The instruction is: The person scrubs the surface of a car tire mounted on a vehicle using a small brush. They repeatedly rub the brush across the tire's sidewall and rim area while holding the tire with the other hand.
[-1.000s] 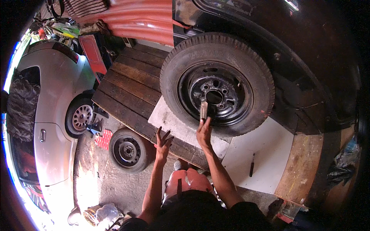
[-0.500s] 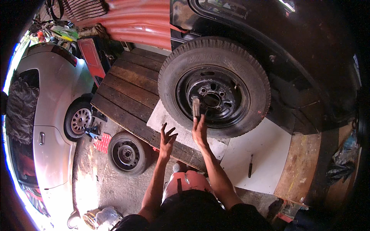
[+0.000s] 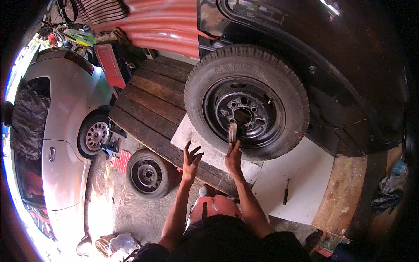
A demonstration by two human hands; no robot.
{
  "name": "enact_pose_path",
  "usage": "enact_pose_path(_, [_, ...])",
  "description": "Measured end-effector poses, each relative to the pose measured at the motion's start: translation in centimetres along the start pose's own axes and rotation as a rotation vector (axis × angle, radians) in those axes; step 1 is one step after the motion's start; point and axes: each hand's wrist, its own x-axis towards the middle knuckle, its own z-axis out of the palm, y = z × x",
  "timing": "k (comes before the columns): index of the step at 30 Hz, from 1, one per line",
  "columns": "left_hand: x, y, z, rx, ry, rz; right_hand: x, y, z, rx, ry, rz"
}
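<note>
A large tyre (image 3: 205, 61) on a glossy black steel wheel rim (image 3: 275, 115) leans tilted in front of me. My right hand (image 3: 233, 158) is closed on a narrow, flat, brush-like tool (image 3: 232, 133). Its pale tip overlaps the rim just below the centre hole; whether it touches the metal I cannot tell. My left hand (image 3: 190, 163) is held up at the tyre's lower left with its fingers spread and nothing in them. Dark smudges mark its fingertips. Under the tyre's lower left edge lies a whitish board (image 3: 185, 135).
Dark wooden planks (image 3: 146, 109) form a platform to the left. A smaller wheel (image 3: 149, 174) lies on the floor by it. On a white sheet (image 3: 268, 187) at right rests a screwdriver-like tool (image 3: 286, 194). A silver car (image 3: 65, 166) stands far left, a black vehicle body (image 3: 340, 52) at upper right.
My right hand and the tool have shifted right and down across the rim, from the left of the centre hole to below it. The left hand stays raised. The whole view has shifted slightly.
</note>
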Motion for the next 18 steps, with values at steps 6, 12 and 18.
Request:
enact_pose_path(6, [-0.4,-0.5,1.4,-0.028,-0.001,-0.030,3.0,-1.4,1.5,0.051,0.159,-0.298])
enact_pose_path(12, [-1.3,-0.9,0.2,-0.010,0.031,-0.022,-0.9,-1.3,-3.2,0.011,0.155,-0.139])
enact_pose_path(18, [-1.6,-1.5,1.1,-0.032,0.014,-0.010,0.9,3.6,-0.9,-0.143,0.268,-0.346])
